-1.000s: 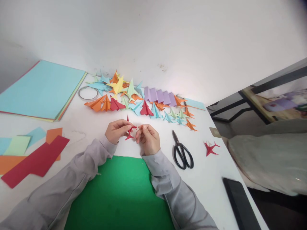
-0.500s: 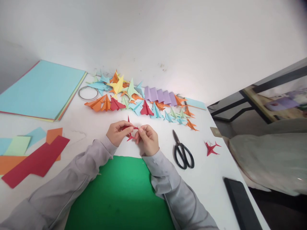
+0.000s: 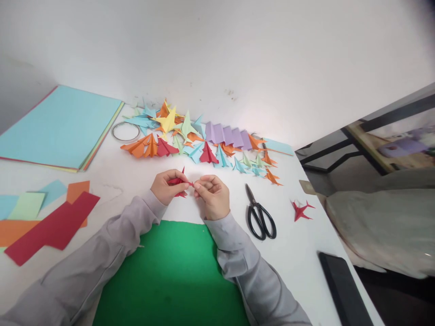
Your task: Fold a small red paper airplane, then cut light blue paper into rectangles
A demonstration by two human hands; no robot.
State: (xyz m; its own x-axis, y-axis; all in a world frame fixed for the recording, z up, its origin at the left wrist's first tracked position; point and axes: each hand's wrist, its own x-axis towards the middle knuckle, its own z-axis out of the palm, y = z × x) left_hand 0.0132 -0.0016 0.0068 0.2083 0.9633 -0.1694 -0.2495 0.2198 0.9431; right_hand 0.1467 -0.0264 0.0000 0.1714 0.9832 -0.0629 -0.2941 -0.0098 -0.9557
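My left hand [image 3: 166,186] and my right hand [image 3: 212,195] meet above the white table [image 3: 299,253], both pinched on a small red folded paper figure [image 3: 180,182]. The left fingers wrap its body while the right fingertips pinch one pointed tip. Just behind the hands lies a heap of folded paper figures [image 3: 190,138] in orange, blue, yellow, green, red and purple. Below my wrists lies a green sheet [image 3: 170,276]. Both arms wear grey sleeves.
Black scissors [image 3: 260,213] lie right of my right hand, and a finished red paper figure [image 3: 301,210] beyond them. A dark phone [image 3: 343,290] is at the table's right edge. A stack of coloured sheets [image 3: 57,129], a tape ring [image 3: 125,131] and paper offcuts [image 3: 47,217] lie left.
The red figure has been turned and drawn lower between my fingers; its upward point now barely shows. My right fingertips have closed on its right tip.
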